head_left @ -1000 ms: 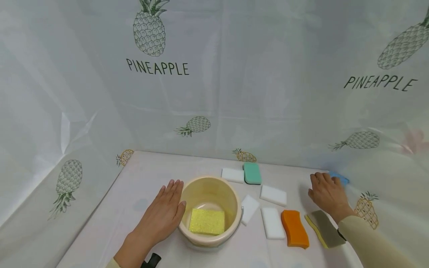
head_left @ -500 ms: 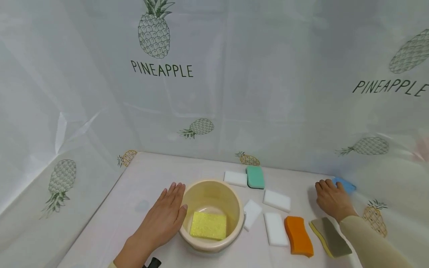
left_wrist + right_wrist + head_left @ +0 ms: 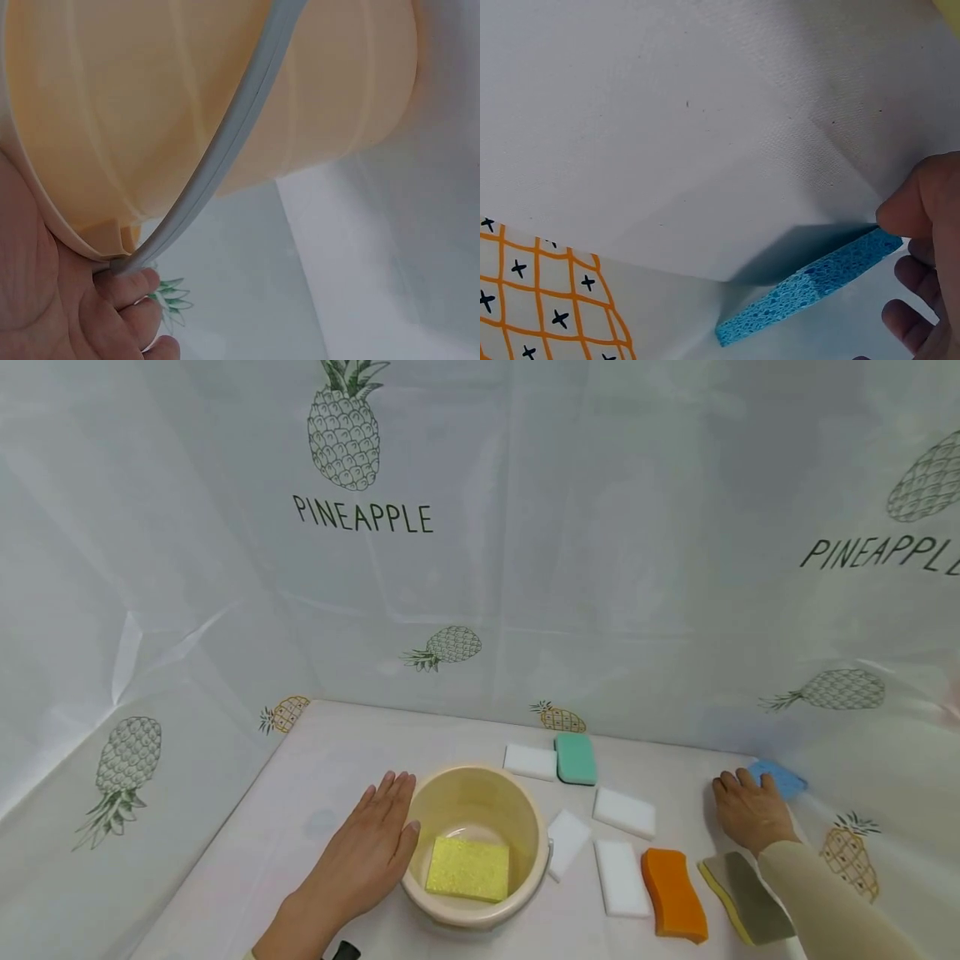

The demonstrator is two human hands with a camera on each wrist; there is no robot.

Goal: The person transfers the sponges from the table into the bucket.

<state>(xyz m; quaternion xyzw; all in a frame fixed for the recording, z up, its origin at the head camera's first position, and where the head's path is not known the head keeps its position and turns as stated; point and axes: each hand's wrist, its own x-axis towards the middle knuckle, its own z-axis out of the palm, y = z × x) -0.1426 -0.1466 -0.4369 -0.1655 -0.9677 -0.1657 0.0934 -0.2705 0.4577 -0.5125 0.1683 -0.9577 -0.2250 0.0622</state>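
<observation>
My left hand [image 3: 362, 852] lies straight-fingered along the left side of a cream bucket [image 3: 536, 885]; the left wrist view shows its palm against the rim, near the grey handle's [image 3: 217, 161] joint. A yellow sponge [image 3: 468, 870] rests on the bucket floor. Far right, my right hand [image 3: 752, 814] has bent fingers at the near end of a blue sponge [image 3: 780, 778]. Seen from the right wrist, the thumb [image 3: 907, 210] touches the end of that tilted blue sponge [image 3: 810, 283], with the other fingers partly behind it.
Right of the bucket lie several white sponges [image 3: 622, 878], an orange one [image 3: 673, 896] and a grey-and-yellow one [image 3: 753, 906]. A green sponge [image 3: 575, 758] sits near the back edge. Pineapple-printed sheeting [image 3: 600, 568] rises behind the table [image 3: 337, 735].
The head view has turned slightly right and then left, shifting the scene a little. More of the blue sponge shows beside my right hand. My left hand keeps its place at the bucket.
</observation>
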